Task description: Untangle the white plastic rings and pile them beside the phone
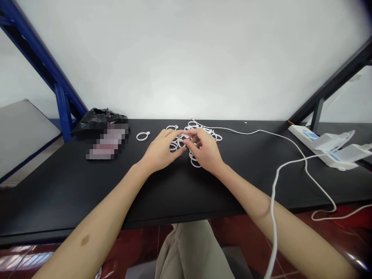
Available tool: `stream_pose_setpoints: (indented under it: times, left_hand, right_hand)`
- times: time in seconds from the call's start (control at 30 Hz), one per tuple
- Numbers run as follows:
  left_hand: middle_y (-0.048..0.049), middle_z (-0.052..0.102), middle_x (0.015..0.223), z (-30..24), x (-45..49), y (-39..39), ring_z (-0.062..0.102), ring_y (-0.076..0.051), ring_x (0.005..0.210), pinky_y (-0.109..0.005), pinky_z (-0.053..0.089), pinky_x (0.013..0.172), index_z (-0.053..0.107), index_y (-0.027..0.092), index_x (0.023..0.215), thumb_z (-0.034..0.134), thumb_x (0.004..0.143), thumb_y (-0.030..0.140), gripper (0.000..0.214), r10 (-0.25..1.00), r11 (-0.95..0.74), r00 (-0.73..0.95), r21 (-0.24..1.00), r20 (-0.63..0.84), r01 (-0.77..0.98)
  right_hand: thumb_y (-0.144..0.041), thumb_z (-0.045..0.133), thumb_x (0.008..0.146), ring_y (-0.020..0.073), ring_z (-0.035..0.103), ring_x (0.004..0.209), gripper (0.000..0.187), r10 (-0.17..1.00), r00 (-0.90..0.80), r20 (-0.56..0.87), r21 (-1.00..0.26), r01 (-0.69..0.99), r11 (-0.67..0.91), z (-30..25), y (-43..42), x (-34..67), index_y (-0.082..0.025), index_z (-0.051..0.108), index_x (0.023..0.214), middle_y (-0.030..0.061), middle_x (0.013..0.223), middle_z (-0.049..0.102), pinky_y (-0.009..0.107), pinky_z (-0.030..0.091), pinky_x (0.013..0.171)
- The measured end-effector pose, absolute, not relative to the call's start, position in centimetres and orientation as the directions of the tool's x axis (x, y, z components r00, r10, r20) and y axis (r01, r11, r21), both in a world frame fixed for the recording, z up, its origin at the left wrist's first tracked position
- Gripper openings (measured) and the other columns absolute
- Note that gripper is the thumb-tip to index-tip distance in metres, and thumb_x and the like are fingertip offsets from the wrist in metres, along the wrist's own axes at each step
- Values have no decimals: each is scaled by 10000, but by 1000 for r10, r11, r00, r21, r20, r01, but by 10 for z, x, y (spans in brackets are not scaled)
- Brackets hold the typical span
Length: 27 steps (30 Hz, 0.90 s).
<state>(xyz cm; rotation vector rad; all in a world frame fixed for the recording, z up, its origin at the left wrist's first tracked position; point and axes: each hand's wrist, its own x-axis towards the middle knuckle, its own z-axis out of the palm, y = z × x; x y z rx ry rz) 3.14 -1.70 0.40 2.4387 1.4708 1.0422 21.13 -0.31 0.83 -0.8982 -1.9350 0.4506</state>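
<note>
Fingers (174,133) of both hands curl close together into a tangle of white plastic rings (213,136) at the middle of a black tabletop (247,186). The left hand (159,150) and right hand (202,149) almost meet over it (whether either pinches a ring cannot be told). One loose ring (143,136) lies left of the tangle, apart.
</note>
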Motion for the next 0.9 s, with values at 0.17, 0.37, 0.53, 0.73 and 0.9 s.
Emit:
stream_pose_setpoints:
  times: [0.17,0.37,0.53,0.73,0.9]
  left_hand:
    - [-39,630,1165,5,32,-19,532,-221,1109,-386,467,954,562,240,1250,602,873,351,395,795,-556,314,417,519,719]
    - [-37,641,1141,8,33,-21,538,-224,1088,-383,470,938,575,240,1234,594,872,355,381,798,-564,329,432,505,704]
    - [-30,648,1159,8,34,-21,536,-218,1072,-381,459,952,578,235,1224,589,874,360,371,791,-576,342,430,507,696]
    - [-28,658,1155,9,35,-22,542,-213,1054,-389,453,962,587,234,1204,595,873,347,349,786,-583,343,433,514,688]
    - [-31,664,1142,9,37,-24,546,-213,1044,-375,463,932,601,231,1187,588,883,363,332,787,-582,343,434,512,688]
  right_hand:
    - [-292,605,908,127,603,734,109,754,-313,578,-637,405,656,8,-2,212,-211,666,947,20,895,689,249,483,640]
    - [-274,622,896,111,587,649,80,775,-297,558,-665,400,631,9,-1,213,-207,657,871,-6,796,689,242,460,633]
    - [-276,622,896,107,591,631,81,766,-293,572,-659,391,642,9,0,214,-211,659,866,-11,805,698,241,464,637]
    - [-277,626,893,109,604,639,89,756,-292,585,-651,388,653,9,1,216,-212,660,843,-13,807,709,243,464,643]
    - [-280,615,894,120,609,666,110,769,-259,585,-654,410,636,12,-1,215,-216,659,816,-9,802,709,251,466,649]
